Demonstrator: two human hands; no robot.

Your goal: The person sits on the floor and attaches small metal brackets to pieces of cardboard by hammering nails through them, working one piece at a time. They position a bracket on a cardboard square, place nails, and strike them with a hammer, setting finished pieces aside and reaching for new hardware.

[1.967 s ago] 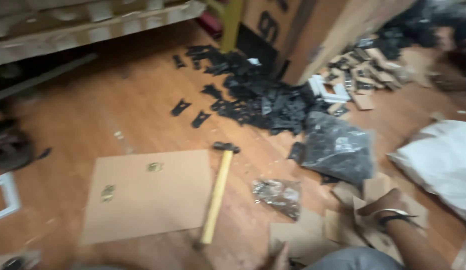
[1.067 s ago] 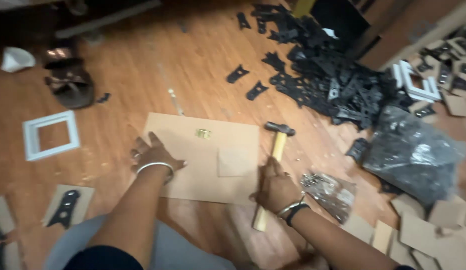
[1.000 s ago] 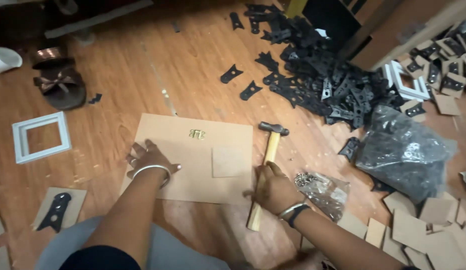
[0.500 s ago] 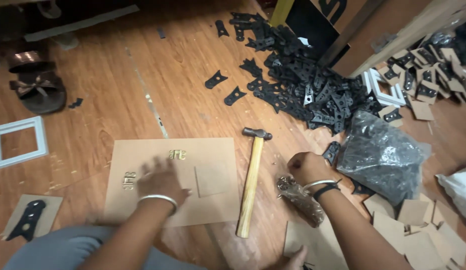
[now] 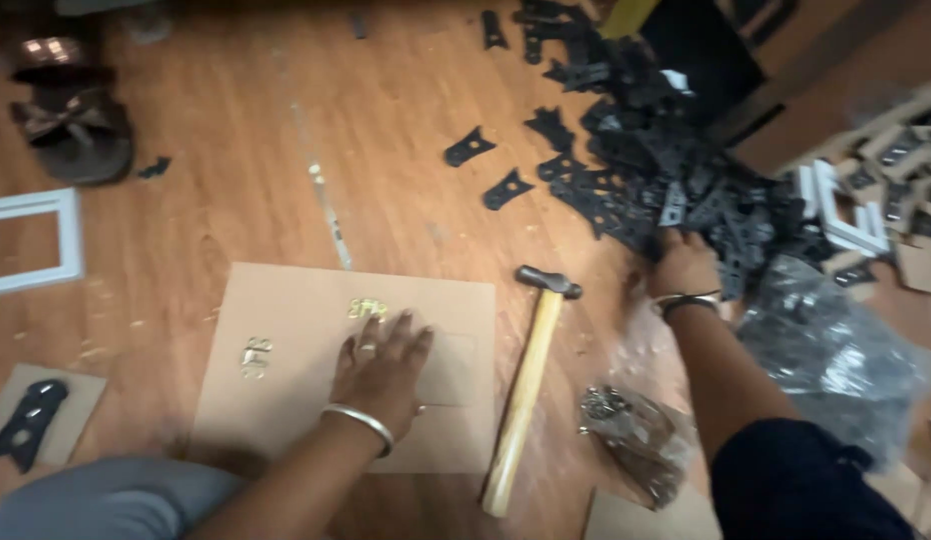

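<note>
Brown board (image 5: 286, 400), a flat rectangular sheet, lies on the wooden floor (image 5: 226, 170) and serves as my reference point. I see the left hand (image 5: 381, 365) resting palm down on the right half of the board, fingers (image 5: 398, 330) spread and flat, pinching nothing; a metal bangle sits at the wrist. Two small clusters of brass-coloured hardware (image 5: 366, 309) rest on the board, one just beyond the left hand's fingertips, the other (image 5: 255, 355) toward the board's left part.

Just right of the board lies a hammer (image 5: 526, 390), wooden handle running toward me, dark head pointing away; neither hand touches it. Further right of the board and beyond it, the right hand (image 5: 684, 265) reaches into the near edge of a heap of black metal brackets (image 5: 676, 170). Its fingers are buried among the pieces and blurred, so I cannot tell whether they are curled on one or loose.

Right of the hammer handle I note a small clear bag (image 5: 631, 430) of small dark pieces, and further right a larger crumpled plastic bag (image 5: 836, 350). Left of the board, a white frame (image 5: 71, 240) lies on the floor; beyond it, a brown sandal (image 5: 76, 135). At the board's near left corner, a black bracket (image 5: 26, 425) sits on a cardboard scrap.
</note>
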